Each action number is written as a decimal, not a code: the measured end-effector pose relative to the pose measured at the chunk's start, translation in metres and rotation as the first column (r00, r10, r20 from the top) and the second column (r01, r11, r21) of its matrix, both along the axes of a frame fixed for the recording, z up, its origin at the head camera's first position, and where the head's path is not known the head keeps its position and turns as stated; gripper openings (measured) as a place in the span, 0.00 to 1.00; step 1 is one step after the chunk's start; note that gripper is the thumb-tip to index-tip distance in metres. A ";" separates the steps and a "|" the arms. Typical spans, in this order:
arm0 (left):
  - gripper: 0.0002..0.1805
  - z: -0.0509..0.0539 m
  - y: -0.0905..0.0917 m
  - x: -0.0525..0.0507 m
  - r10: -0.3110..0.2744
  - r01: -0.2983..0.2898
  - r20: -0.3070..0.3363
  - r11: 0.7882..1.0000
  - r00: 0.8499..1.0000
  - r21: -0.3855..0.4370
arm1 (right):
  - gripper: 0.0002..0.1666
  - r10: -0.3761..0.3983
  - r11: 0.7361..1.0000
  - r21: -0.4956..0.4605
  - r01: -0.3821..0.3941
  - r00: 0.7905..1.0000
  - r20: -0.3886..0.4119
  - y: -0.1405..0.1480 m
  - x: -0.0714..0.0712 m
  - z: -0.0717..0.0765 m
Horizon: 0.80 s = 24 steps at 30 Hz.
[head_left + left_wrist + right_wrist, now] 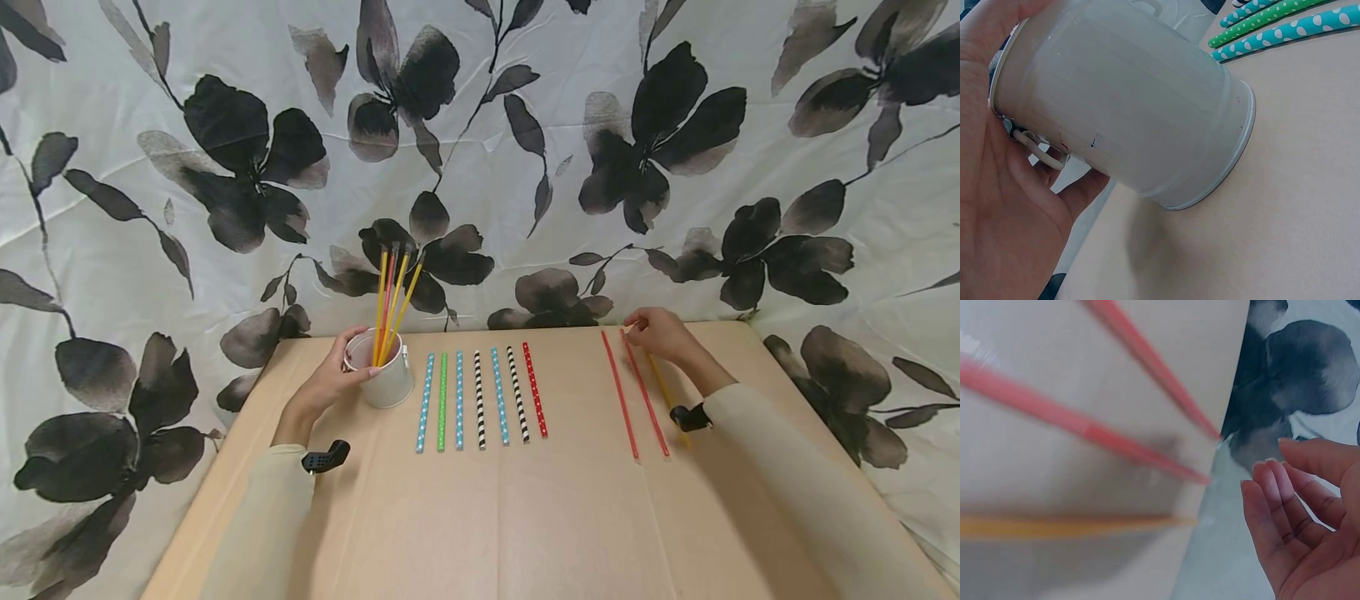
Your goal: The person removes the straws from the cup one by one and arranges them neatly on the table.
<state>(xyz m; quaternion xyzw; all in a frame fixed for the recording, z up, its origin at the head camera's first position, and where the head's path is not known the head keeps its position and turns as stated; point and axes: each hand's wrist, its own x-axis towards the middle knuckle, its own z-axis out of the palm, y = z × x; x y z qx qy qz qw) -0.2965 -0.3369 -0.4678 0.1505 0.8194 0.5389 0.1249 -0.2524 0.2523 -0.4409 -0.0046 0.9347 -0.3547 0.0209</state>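
My left hand (318,387) grips the rim of a white bucket (390,385), which stands on the table with several yellow sticks (406,302) and a red one in it. In the left wrist view the left hand (1013,187) curves round the rim of the bucket (1129,100). My right hand (670,340) is over the back edge by two red sticks (621,396) and a yellow stick (664,385). The right wrist view shows that hand (1310,515) with loosely bent fingers and nothing in them, apart from the red stick (1091,430) and yellow stick (1079,526).
Several patterned straws lie side by side between the hands: blue dotted (425,404), green dotted (442,402), black-and-white striped (479,400) and red dotted (536,390). A floral cloth (525,167) hangs behind the wooden table (480,525).
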 end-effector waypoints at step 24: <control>0.51 0.005 0.001 -0.001 0.005 -0.005 0.025 1.000 1.000 -0.001 | 0.20 0.143 0.943 -0.285 -0.170 0.983 -0.112 -0.098 -0.029 0.015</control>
